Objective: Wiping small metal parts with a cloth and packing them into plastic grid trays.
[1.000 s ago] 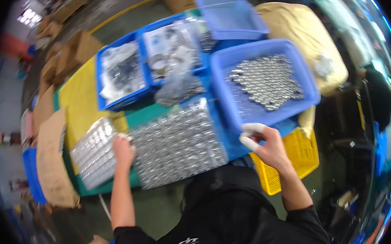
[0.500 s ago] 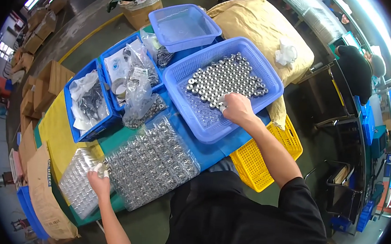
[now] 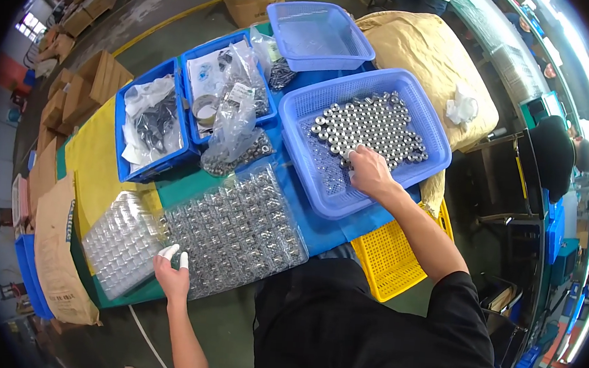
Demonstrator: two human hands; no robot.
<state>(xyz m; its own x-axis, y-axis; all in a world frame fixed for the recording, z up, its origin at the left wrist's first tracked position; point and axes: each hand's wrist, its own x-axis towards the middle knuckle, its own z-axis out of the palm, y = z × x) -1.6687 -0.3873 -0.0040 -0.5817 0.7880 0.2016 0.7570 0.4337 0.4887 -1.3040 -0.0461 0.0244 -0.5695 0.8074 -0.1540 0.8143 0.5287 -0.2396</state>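
Observation:
My right hand [image 3: 370,173] reaches into a blue plastic basket [image 3: 302,178], its fingers drawn together at the near edge of a layer of small round metal pieces [image 3: 372,124] with center holes. Whatever those fingers grip is too small to make out. White covers sit on some fingertips of both hands. My left hand [image 3: 173,271] is at the lower left edge of a clear plastic tray [image 3: 239,231] filled with rows of small shiny metal parts; its thumb and fingers are apart and nothing shows between them. Left of it lies a clear molded tray [image 3: 120,243] with cells.
Two blue bins [image 3: 123,150] hold bags, papers and a tape roll. A bag of metal parts [image 3: 231,153] leans before them. Behind the basket are another blue basket [image 3: 320,37] and a tan sack [image 3: 429,56]. A yellow crate [image 3: 399,261] stands below the table's right edge.
My left hand has shifted from the clear molded tray to the filled tray's edge. My right hand stays among the metal pieces in the basket. The whole view has turned slightly.

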